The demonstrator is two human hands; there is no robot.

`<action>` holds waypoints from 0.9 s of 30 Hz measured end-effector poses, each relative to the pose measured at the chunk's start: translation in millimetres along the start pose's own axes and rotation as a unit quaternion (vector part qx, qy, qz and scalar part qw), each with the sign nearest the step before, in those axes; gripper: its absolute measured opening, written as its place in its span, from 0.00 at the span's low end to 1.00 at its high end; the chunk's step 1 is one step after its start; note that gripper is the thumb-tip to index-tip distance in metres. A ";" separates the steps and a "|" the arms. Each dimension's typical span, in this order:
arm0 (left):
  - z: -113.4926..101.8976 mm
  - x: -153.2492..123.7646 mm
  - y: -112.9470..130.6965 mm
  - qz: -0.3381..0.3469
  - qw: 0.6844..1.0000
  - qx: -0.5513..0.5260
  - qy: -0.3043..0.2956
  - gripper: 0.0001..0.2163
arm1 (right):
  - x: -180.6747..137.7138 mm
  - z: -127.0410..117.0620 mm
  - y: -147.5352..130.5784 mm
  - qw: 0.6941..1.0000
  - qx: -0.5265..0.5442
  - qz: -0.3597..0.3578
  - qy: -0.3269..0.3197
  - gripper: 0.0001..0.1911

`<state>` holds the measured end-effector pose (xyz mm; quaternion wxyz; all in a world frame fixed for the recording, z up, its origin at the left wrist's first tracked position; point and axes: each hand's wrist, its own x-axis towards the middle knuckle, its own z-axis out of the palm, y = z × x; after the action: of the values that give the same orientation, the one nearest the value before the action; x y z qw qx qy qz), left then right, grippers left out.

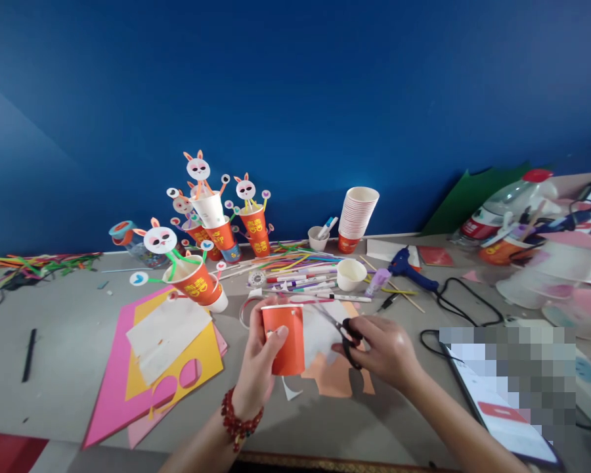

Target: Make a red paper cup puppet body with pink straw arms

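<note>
My left hand is wrapped around an orange paper cup, held upright with its white rim on top. A small pale spot shows near that rim. In my right hand is a pair of scissors with black handles, its blades pointing left toward the cup's rim. Whether the blades touch the cup I cannot tell. Under the hands lie a white sheet and a cut piece of peach paper. A white paper scrap rests just below the cup.
Rabbit-faced cup figures stand at the back left, near pink and yellow sheets. Markers and pipe cleaners lie behind the hands. Stacked paper cups, a blue glue gun with its cable, and a tablet are rightward.
</note>
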<state>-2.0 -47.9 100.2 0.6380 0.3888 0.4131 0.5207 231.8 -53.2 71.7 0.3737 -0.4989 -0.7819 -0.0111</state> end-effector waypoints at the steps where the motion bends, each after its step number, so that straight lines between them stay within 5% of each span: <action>1: -0.2 0.0 -0.6 0.008 1.000 0.008 0.002 0.22 | -1.7 -0.4 -2.9 1.000 0.004 -0.011 -0.012 0.21; 8: -2.1 -2.8 -4.6 0.061 0.996 0.059 -0.004 0.24 | -1.2 -2.8 -15.7 0.998 -0.039 -0.053 -0.001 0.23; 27: -1.8 -11.2 0.3 0.049 0.997 0.064 -0.022 0.22 | 9.4 -8.5 -6.1 0.981 -0.138 -0.132 0.029 0.22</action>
<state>-5.2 -58.7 101.3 0.5946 0.4599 0.4117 0.5152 229.8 -52.4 85.7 0.3189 -0.4374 -0.8208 -0.1825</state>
